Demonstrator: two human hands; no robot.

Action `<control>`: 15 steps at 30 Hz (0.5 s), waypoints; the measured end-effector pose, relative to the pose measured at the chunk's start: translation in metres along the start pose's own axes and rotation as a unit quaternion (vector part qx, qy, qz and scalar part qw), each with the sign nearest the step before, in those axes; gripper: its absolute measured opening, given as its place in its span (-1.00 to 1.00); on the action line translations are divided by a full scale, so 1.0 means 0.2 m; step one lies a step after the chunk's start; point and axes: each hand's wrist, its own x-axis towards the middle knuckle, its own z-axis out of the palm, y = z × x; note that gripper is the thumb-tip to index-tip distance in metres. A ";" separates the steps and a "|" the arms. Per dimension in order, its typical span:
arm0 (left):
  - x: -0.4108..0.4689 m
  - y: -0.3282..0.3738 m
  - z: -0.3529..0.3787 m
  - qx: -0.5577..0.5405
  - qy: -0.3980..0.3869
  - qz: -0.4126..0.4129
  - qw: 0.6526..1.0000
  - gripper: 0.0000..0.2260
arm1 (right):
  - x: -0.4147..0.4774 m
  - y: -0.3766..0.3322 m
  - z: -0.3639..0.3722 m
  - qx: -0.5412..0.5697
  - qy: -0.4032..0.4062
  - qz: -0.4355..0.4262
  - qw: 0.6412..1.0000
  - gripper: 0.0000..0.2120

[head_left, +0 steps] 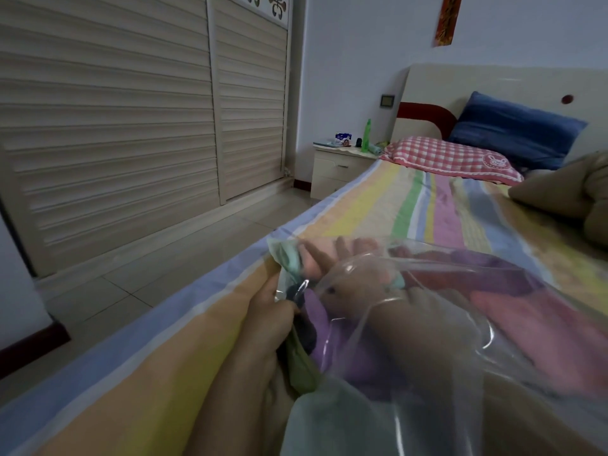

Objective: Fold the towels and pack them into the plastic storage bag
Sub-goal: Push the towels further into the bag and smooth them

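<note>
Pinching the bag, left fingers curl; right fingers spread inside.

My right hand is inside the plastic bag. It looks foggy, so I can't tell how its fingers lie. The towels in there are just pink and purple smears. The bag runs off the bottom and right of the picture. By the left edge of the bed, my left hand pinches the bag's rim, with its fingertips hidden.

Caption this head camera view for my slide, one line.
The left hand grips the plastic bag by its edge on the striped bed; the right hand reaches inside among purple and pink towels.
</note>
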 end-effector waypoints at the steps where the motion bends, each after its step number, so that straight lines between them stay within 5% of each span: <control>1: -0.02 0.01 0.00 -0.008 -0.001 -0.006 1.000 -0.61 | -0.04 0.03 0.00 -0.053 0.009 -0.016 0.998 -0.43; 4: -0.11 0.07 -0.01 -0.023 -0.005 -0.002 1.000 -0.60 | -0.35 0.12 0.05 -0.090 0.079 -0.051 0.991 -0.48; 6: -0.17 0.08 -0.02 -0.026 0.008 0.006 1.000 -0.59 | -0.61 0.19 0.16 -0.041 0.108 -0.031 0.993 -0.39; 8: -0.26 0.10 -0.03 -0.028 -0.021 -0.001 0.999 -0.66 | -0.86 0.27 0.24 0.014 0.161 -0.048 0.986 -0.53; 12: -0.60 0.20 -0.08 0.106 -0.086 -0.047 0.989 -0.63 | -1.31 0.37 0.24 -0.019 0.252 -0.044 0.966 -0.49; 15: -0.93 0.22 -0.12 0.181 -0.085 -0.065 0.978 -0.77 | -1.66 0.33 0.22 -0.010 0.177 0.022 0.984 -0.45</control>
